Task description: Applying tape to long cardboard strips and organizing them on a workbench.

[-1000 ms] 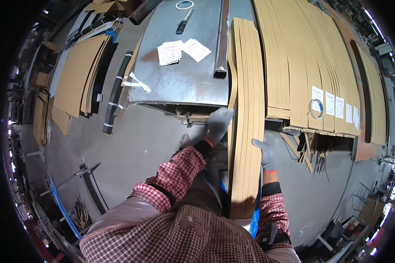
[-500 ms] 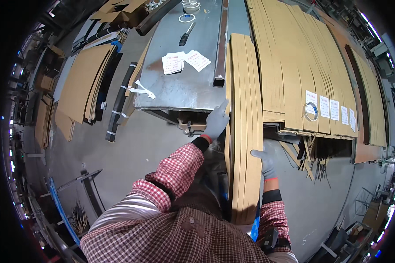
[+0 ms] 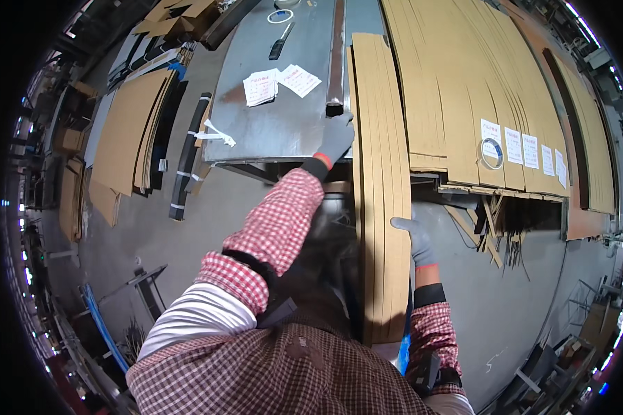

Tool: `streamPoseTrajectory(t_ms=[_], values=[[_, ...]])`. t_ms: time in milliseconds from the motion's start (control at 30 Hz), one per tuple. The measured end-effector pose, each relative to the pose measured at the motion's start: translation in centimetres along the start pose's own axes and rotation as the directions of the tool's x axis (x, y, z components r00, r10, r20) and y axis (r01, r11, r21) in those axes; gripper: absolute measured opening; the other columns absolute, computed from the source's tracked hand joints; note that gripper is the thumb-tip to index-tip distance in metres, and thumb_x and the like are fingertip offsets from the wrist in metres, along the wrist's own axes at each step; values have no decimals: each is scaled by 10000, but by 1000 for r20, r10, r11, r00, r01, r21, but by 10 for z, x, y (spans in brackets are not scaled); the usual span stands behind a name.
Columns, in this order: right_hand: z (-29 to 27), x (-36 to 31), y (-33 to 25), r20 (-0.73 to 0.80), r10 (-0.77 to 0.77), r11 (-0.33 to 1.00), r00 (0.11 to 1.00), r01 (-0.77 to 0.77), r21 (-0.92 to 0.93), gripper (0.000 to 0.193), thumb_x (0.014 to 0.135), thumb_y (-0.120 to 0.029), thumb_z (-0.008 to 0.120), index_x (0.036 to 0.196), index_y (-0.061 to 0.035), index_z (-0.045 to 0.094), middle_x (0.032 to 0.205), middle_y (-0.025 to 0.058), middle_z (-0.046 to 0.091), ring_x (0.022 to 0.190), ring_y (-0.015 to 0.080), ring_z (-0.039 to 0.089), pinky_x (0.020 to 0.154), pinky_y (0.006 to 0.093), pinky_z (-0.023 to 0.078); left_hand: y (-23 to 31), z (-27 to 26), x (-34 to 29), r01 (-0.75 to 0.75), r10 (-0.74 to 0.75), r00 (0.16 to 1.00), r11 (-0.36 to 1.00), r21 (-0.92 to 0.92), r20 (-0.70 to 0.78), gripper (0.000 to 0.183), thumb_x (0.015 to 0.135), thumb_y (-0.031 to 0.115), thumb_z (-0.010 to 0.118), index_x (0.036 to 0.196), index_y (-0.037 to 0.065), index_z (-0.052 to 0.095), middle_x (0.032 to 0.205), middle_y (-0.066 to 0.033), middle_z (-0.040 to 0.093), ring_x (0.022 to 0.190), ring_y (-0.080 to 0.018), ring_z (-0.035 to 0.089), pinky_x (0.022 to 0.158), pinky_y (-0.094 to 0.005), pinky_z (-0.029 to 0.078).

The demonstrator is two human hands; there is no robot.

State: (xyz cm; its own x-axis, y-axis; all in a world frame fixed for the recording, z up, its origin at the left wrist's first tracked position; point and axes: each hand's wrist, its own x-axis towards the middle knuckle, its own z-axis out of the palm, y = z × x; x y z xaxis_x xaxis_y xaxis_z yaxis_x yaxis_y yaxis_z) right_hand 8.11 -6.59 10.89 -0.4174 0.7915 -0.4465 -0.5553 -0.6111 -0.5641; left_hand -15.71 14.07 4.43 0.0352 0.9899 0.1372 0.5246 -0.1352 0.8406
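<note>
A long stack of tan cardboard strips (image 3: pixel 381 159) runs away from my body over the table's right side. My right hand (image 3: pixel 417 238), in a grey glove, grips the stack's right edge, thumb on top and fingers out of sight on the far side. My left hand (image 3: pixel 336 138), also gloved in grey, is at the stack's left edge, just below the open end of a dark square metal tube (image 3: pixel 336 62). Its fingers stretch forward, partly hidden, and nothing shows in them. The tube lies lengthwise on the grey metal table (image 3: pixel 256 135).
Printed paper slips (image 3: pixel 262 88), a black-handled brush or scraper (image 3: pixel 280 43) and a white tape ring (image 3: pixel 280 16) lie on the table. Wide cardboard sheets (image 3: pixel 450 90) with slips and another ring (image 3: pixel 491 153) stand to the right. Cardboard panels (image 3: pixel 128 131) lean at left.
My left hand has moved forward along the stack's left edge, up to the tube's end. My right hand keeps its hold on the stack. The whole view has shifted slightly.
</note>
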Motion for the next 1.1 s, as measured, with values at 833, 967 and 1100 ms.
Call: streamPoseTrajectory(t_ms=[833,967,1100], values=[[9,-18,17,-158,-79,984,984,52,-168,620,777,28,620,1379,31,471,1283,168,601,1167,280,593,996,356,482,70,30,-230,484,-87,851,513,-709,518,773,921,82,639,1525,14,162,1464,-105,395,1353,-192,376,1117,-348,334],[-8,-8,16,-126,60,996,990,-67,-53,635,781,21,627,1395,21,463,1277,159,610,1150,283,604,988,366,491,86,18,-179,387,-24,913,370,-844,408,766,922,70,640,1517,3,162,1411,-135,457,1314,-192,442,1090,-342,373],[35,-24,-4,14,-216,973,976,217,-75,613,802,21,615,1396,17,461,1273,146,610,1138,271,612,971,360,503,98,22,-162,286,-90,957,475,-832,277,782,910,54,660,1517,-4,171,1399,-138,473,1286,-196,471,1054,-331,415]])
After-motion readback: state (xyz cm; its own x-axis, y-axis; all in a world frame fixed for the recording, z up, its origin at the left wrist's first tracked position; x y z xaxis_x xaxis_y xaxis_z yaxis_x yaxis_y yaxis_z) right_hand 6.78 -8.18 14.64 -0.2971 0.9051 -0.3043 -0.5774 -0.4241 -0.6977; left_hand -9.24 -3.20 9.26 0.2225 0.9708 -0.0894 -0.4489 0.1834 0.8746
